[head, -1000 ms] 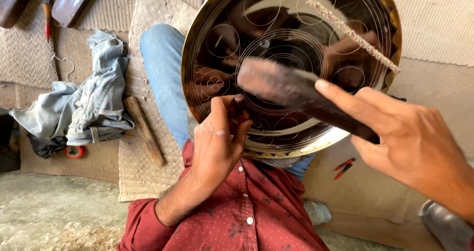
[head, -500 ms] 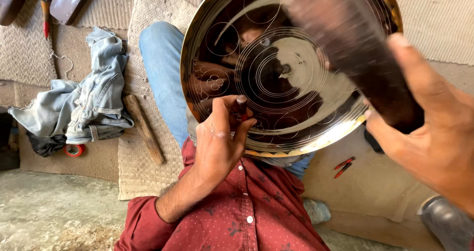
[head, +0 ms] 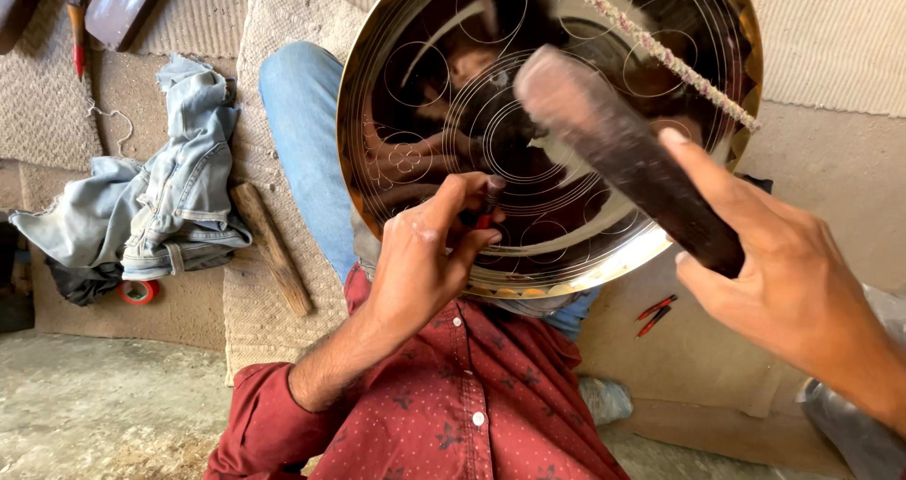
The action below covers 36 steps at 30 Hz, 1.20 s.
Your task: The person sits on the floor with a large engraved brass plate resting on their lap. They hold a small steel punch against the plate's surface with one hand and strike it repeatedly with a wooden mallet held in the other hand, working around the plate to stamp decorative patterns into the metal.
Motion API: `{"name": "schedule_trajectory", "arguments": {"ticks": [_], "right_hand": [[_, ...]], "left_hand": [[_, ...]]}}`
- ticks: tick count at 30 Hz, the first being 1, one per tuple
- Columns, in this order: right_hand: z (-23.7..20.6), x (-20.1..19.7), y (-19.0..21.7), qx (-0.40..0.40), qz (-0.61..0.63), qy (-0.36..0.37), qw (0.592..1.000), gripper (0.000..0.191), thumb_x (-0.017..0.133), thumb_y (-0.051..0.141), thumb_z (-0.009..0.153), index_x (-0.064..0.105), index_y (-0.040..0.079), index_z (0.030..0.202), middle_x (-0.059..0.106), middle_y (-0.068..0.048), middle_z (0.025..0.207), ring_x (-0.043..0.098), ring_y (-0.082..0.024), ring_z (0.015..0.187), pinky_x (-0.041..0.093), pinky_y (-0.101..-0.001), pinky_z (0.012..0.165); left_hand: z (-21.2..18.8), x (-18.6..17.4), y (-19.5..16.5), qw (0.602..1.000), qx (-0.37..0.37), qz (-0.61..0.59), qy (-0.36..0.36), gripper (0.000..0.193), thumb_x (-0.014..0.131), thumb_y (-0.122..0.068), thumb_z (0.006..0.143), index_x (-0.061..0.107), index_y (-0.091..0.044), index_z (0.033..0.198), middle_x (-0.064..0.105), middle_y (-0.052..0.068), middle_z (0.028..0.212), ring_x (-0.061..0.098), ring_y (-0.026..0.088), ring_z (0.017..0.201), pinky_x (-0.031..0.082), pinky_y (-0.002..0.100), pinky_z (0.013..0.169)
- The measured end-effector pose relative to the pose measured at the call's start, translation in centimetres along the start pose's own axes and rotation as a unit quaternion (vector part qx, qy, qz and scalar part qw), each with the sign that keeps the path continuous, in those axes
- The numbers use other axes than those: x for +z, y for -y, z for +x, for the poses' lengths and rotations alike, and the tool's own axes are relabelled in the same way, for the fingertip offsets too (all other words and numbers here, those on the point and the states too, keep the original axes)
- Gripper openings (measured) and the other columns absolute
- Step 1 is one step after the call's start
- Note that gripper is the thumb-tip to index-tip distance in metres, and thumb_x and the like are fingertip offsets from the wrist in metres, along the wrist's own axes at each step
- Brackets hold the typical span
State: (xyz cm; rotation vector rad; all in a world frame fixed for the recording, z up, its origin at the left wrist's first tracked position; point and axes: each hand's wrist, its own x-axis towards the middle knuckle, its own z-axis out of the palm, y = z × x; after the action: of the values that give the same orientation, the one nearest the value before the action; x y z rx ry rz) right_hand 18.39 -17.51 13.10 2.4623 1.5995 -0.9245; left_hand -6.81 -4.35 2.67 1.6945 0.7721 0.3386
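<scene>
1. Plate [head: 566,27]: a large round brass plate with engraved circles and scrolls, propped tilted on the person's lap at centre, face toward the camera. Its near rim rests just above the red shirt [head: 453,395]; its far rim runs out of view at the top.
2. Left hand [head: 420,258]: fingers curled tight round a small punch [head: 490,197], whose tip touches the plate face low and left of centre, just inside the near rim.
3. Right hand [head: 788,296]: fingers wrapped closed on the handle of a dark mallet [head: 613,145], forefinger laid along it. The mallet head hangs over the plate centre, above and right of the punch, apart from it.
4. Cord [head: 661,50]: a frayed cord crosses the plate's upper right edge diagonally.
5. Left of the plate: a jeans-clad leg [head: 302,140] lies on a woven mat [head: 274,27]; a wooden stick [head: 272,246] lies on the mat, well apart from the hands. Farther left lies a heap of denim [head: 160,206] with red tape [head: 140,291] beneath it.
6. Right of the plate: red pliers [head: 653,314] lie near the rim, under the right hand.
</scene>
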Motion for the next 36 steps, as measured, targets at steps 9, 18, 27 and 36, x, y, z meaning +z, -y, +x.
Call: {"name": "schedule_trajectory", "arguments": {"ticks": [9,18,27,36], "right_hand": [[-2.2,0.6,-1.1,0.004,0.116,-0.033,0.993,0.096,0.073,0.006,0.084,0.025,0.03,0.164,0.069,-0.006,0.103,0.068,-0.017,0.076,0.058,-0.0319,0.071],[-5.7,4.8,-1.5,0.079,0.029,0.001,0.996,0.093,0.077,0.003,0.074,0.041,0.03,0.156,0.07,-0.007,0.093,0.071,-0.023,0.073,0.059,-0.038,0.072],[-9.6,12.1,-0.1,0.107,0.24,-0.17,0.95,0.094,0.076,0.001,0.076,0.037,0.009,0.161,0.071,-0.017,0.102,0.07,-0.029,0.088,0.057,-0.0374,0.079],[-7.4,10.6,-0.7,0.022,0.156,-0.197,0.968,0.079,0.073,0.0,0.08,0.047,0.006,0.154,0.069,-0.013,0.103,0.072,-0.028,0.086,0.057,-0.0383,0.077]], "left_hand": [[0.3,-0.1,-0.2,1.0,0.009,0.004,0.017,0.047,0.077,-0.004,0.088,0.057,-0.006,0.131,0.078,0.008,0.104,0.08,0.02,0.089,0.063,0.03,0.069],[2.2,-0.4,0.1,0.985,0.1,0.023,0.14,0.053,0.078,0.001,0.082,0.061,-0.006,0.132,0.076,0.014,0.114,0.075,0.027,0.101,0.062,0.037,0.077],[4.9,0.0,1.1,0.931,0.144,0.0,0.335,0.063,0.07,0.01,0.077,0.063,-0.011,0.136,0.079,0.009,0.109,0.08,0.019,0.089,0.064,0.034,0.076],[0.6,-0.5,-0.7,0.998,-0.042,-0.008,0.035,0.054,0.076,0.0,0.085,0.054,-0.009,0.133,0.077,0.006,0.101,0.079,0.019,0.077,0.06,0.032,0.063]]}}
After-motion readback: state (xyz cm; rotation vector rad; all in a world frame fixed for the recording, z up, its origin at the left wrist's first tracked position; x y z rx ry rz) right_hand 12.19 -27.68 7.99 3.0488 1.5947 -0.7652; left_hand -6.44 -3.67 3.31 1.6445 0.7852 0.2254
